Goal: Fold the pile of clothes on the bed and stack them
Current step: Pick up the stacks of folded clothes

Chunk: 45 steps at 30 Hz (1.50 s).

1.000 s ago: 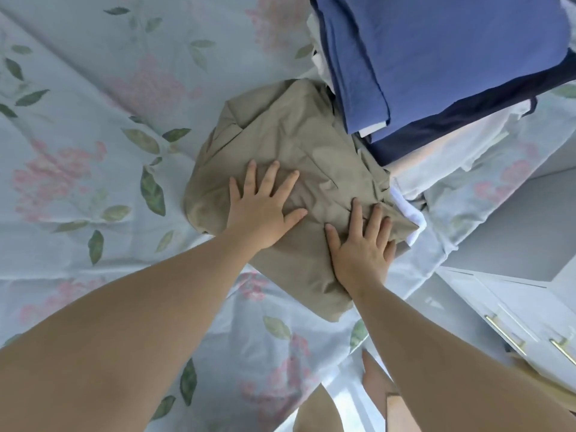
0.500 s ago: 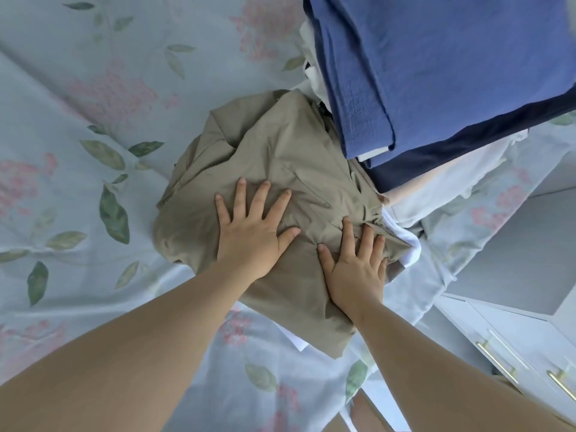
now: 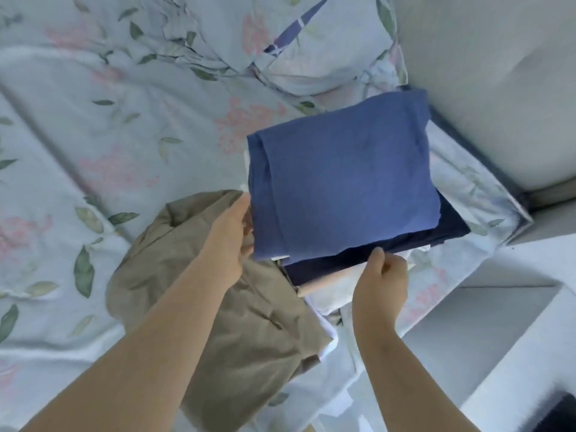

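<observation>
Head view: the stack of folded clothes (image 3: 343, 188), topped in blue, sits on the bed (image 3: 93, 151) near its right edge, the lower pale layers mostly covered; my left hand (image 3: 230, 235) lies against the stack's left side, its fingers out of sight behind the blue edge, so I cannot tell whether they grip; my right hand (image 3: 378, 285) pinches the stack's near edge, thumb on the navy layer (image 3: 324, 268), fingers curled beneath; the khaki garment (image 3: 249, 338) lies crumpled just beside the stack, partly hidden by my left forearm.

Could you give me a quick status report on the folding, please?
Left hand against left edge of stack, grip hidden. Right hand pinching navy layer at front. Khaki garment beside stack, not yet on it.
</observation>
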Each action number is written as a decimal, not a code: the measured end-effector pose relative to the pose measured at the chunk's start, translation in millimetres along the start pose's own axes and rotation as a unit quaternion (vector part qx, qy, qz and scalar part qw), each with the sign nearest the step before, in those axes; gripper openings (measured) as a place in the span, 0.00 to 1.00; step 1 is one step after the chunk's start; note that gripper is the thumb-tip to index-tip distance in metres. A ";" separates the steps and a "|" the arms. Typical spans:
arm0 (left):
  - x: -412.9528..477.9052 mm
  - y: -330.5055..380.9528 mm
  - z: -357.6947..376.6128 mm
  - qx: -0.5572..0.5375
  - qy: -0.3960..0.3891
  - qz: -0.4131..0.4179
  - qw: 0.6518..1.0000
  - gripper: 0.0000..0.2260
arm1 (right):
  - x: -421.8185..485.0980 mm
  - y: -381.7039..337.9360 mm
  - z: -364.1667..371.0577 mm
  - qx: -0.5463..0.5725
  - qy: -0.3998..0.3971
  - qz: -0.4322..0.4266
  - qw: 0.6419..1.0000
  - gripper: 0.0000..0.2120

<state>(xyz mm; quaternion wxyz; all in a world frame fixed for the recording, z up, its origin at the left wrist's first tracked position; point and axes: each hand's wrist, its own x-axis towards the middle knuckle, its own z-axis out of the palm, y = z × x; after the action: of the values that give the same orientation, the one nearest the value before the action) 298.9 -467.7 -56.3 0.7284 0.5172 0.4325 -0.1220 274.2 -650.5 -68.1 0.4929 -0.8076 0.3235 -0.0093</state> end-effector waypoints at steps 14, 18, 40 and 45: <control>24.7 -14.9 53.6 0.052 0.078 -0.029 0.995 0.31 | 105.9 -50.9 -2.3 0.318 -0.080 0.221 0.919 0.32; 16.9 -18.8 57.7 0.080 0.194 0.002 0.978 0.36 | 112.2 -59.5 -2.9 0.329 -0.139 0.209 0.910 0.32; -48.7 -21.8 77.0 -0.375 0.019 -0.107 0.921 0.14 | 59.7 -24.9 -70.3 0.359 -0.289 0.274 0.844 0.15; -46.1 -30.7 51.7 -0.315 0.011 -0.055 0.947 0.06 | 70.2 -34.8 -73.6 0.353 -0.340 0.240 0.838 0.08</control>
<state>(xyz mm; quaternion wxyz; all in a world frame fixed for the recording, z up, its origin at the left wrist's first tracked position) 278.3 -537.9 -36.6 0.8415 0.2378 0.4850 -0.0135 323.0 -735.3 -23.7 0.8105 -0.4280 0.2945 0.2705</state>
